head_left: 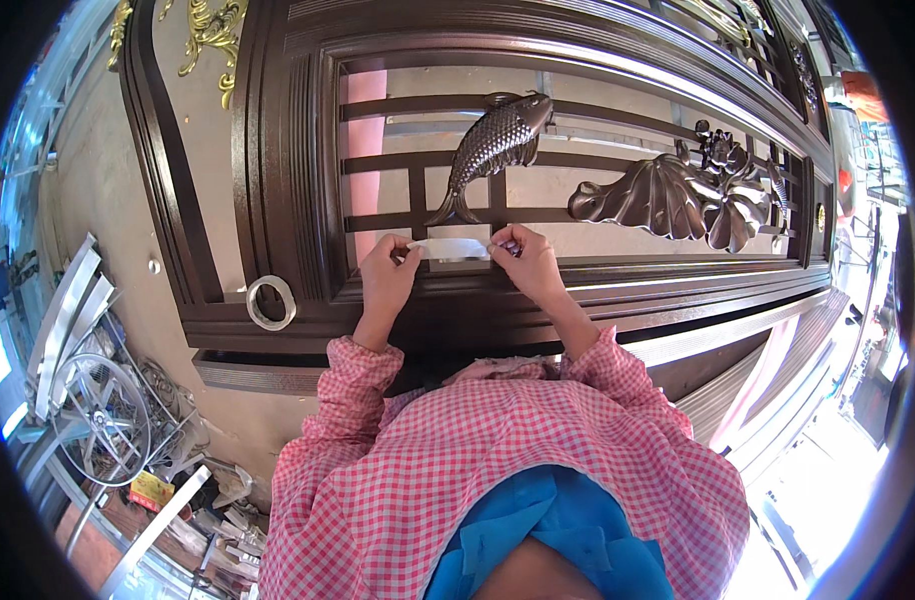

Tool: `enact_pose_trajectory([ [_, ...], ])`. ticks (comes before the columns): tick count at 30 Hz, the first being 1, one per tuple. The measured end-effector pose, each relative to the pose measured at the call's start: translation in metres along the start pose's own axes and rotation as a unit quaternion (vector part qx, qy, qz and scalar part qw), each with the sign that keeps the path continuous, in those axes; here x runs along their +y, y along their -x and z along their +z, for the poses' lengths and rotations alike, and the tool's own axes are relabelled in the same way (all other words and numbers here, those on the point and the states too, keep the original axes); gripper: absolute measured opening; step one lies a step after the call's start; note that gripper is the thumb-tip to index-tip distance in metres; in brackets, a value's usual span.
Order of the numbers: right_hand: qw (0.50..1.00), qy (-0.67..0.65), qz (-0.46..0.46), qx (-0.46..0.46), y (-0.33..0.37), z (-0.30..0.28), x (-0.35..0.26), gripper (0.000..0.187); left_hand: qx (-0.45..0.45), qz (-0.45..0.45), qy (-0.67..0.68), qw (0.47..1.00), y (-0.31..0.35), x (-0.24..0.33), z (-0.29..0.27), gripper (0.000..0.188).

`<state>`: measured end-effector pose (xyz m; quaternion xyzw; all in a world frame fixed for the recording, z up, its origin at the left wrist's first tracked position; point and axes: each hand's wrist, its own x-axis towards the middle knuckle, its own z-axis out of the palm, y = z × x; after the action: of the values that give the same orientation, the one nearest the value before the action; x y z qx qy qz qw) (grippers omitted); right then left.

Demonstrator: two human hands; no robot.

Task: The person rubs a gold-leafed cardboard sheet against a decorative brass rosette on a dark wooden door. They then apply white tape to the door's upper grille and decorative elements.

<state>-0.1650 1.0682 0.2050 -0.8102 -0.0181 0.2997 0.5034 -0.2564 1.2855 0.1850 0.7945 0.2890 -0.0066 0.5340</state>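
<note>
Between my two hands a short whitish strip of tape (454, 249) is stretched, level, over the lower rail of a dark brown panel (288, 170). My left hand (389, 272) pinches the strip's left end between thumb and fingers. At its right end, my right hand (527, 262) pinches it the same way. Just beyond the strip is the tail of a dark metallic fish ornament (495, 145), fixed on the panel's crossbars. A roll of tape (271, 303) lies on the panel's lower left corner, apart from my left hand.
Lotus-leaf ornaments (668, 195) stand out from the bars to the right. Gold scrollwork (211, 45) shows at the far left. On the floor at lower left are a spoked wheel (102, 420), metal strips (70, 320) and a yellow box (152, 491) among scrap.
</note>
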Motion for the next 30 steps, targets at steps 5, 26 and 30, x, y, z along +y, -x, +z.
enact_pose_trajectory([
  [5,0.999,0.004,-0.017,0.028,-0.008,0.004,0.01,0.015,0.006,-0.006,-0.063,0.998,-0.005,0.005,0.003,0.017],
  [26,0.999,0.006,-0.024,-0.036,0.013,0.024,-0.009,0.015,-0.105,0.066,-0.029,0.992,-0.058,0.004,-0.06,0.012],
  [30,0.99,-0.132,-0.051,-0.021,0.0,0.017,-0.023,0.022,-0.083,-0.078,0.192,0.975,-0.049,0.038,-0.059,0.011],
])
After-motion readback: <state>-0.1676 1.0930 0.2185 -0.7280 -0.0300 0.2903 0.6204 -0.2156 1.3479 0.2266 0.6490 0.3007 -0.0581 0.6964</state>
